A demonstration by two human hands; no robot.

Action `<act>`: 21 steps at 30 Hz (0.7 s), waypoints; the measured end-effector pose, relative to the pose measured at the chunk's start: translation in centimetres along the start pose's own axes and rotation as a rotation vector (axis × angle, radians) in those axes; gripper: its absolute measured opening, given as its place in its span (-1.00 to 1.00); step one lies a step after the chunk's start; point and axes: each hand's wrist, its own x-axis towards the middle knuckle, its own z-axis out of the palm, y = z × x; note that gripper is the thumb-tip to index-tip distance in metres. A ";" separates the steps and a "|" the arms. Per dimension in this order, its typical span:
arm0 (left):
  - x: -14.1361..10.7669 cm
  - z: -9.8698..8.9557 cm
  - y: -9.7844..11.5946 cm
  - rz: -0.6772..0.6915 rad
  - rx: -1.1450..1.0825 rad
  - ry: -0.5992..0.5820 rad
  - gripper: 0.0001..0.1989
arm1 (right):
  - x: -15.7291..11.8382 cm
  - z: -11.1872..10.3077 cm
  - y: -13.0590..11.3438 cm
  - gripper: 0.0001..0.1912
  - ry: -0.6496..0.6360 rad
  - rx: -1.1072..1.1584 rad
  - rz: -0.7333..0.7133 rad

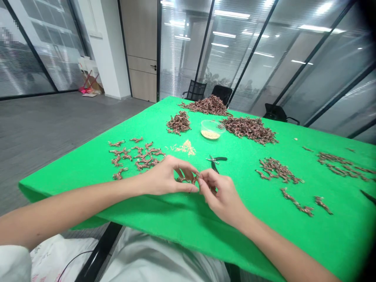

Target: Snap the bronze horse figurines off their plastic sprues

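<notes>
My left hand (173, 178) is closed around a small, shiny copper-brown piece (195, 178), which shows between its thumb and fingers. With thumb and forefinger together, my right hand (219, 192) pinches at the right end of the same piece; anything smaller in that pinch is hidden. Just beyond the hands lie pliers (216, 159) with black handles. Left of them is a loose scatter of tiny pale-gold beads (187, 147). Similar brown pieces (147, 158) are spread out beyond my left forearm.
A clear bowl (210, 131) holds more pale beads. Large heaps of brown pieces (248, 129) cover the far part of the green cloth (241, 168). Smaller groups (279, 170) lie to the right. A dark tool tip (368, 196) shows at the right edge. Chairs (195, 91) stand behind the table.
</notes>
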 end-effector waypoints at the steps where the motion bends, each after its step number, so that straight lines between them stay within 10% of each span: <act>1: 0.0 0.0 -0.2 0.052 0.070 0.022 -0.59 | 0.0 0.0 0.0 -0.81 -0.019 0.078 0.055; 13: 0.5 0.0 -1.8 0.546 0.377 0.132 -0.73 | 0.6 -0.2 -0.3 -0.61 -0.207 0.754 0.460; 21: 0.3 -0.1 -1.0 0.002 0.226 0.178 -0.53 | 0.3 -0.2 0.6 -0.67 -0.057 0.430 0.255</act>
